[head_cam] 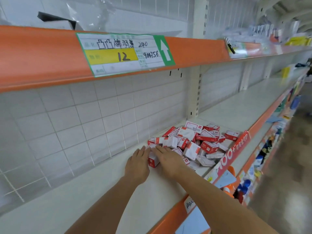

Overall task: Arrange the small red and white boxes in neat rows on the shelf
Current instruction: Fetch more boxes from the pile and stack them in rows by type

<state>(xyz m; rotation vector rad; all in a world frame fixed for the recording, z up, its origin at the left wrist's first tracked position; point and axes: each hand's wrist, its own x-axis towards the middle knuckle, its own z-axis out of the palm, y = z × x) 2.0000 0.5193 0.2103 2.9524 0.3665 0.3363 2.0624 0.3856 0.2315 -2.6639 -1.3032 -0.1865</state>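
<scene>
On the white shelf [94, 188], beside the tiled back wall, lies one loose heap of red and white boxes [194, 142], roughly two dozen, too jumbled for a sure count. Two hands reach in: the left hand [137, 163] and right hand [168, 159], fingers straight, press flat against either side of one upright box [153, 160] at the heap's near edge. One handwritten price label [124, 54] hangs on the orange rail above.

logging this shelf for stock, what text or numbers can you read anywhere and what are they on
"12": yellow band of the shelf tag.
"240" and "900756" (last one uncertain): handwritten on the same tag; its handwritten characters are unclear.
"100": red strip on the shelf edge; the rest is blurred.
Print on the red and white boxes: too small.
</scene>
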